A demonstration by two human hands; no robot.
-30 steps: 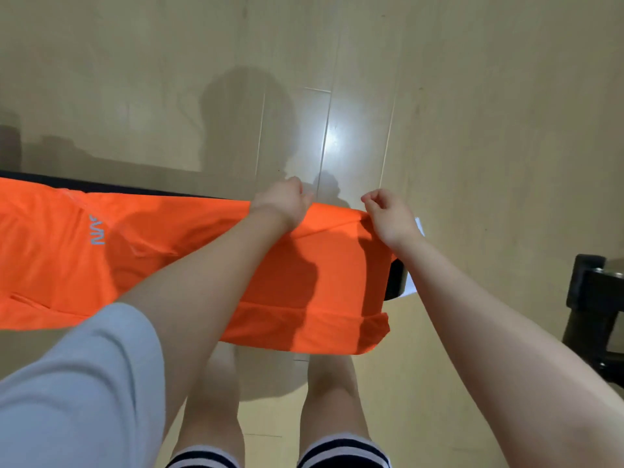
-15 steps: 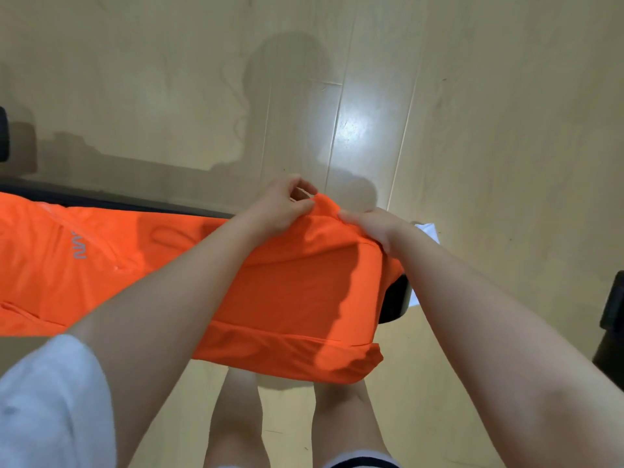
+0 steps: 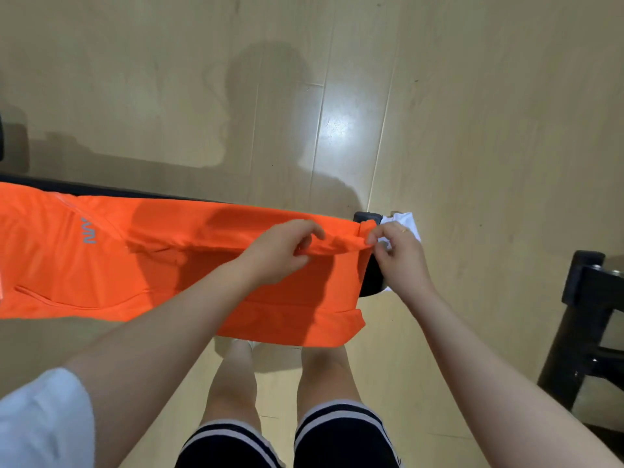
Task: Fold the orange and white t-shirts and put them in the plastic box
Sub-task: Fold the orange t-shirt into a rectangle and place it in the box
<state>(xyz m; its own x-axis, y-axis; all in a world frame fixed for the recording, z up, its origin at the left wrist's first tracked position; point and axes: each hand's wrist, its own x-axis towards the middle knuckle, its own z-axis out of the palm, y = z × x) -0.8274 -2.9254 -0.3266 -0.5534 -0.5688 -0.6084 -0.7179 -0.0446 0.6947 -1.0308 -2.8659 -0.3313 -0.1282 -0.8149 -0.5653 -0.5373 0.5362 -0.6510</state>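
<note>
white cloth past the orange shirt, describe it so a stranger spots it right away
Follow the orange shirt to its right end, where the right hand pinches its corner. Just beyond that hand, a small white cloth peeks out by the black bench, the only white thing there.

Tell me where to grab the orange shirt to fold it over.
Pinch the orange shirt along its far edge near the right end, from above, as the left hand and right hand do; that edge already rolls up, likely liftable.
</note>
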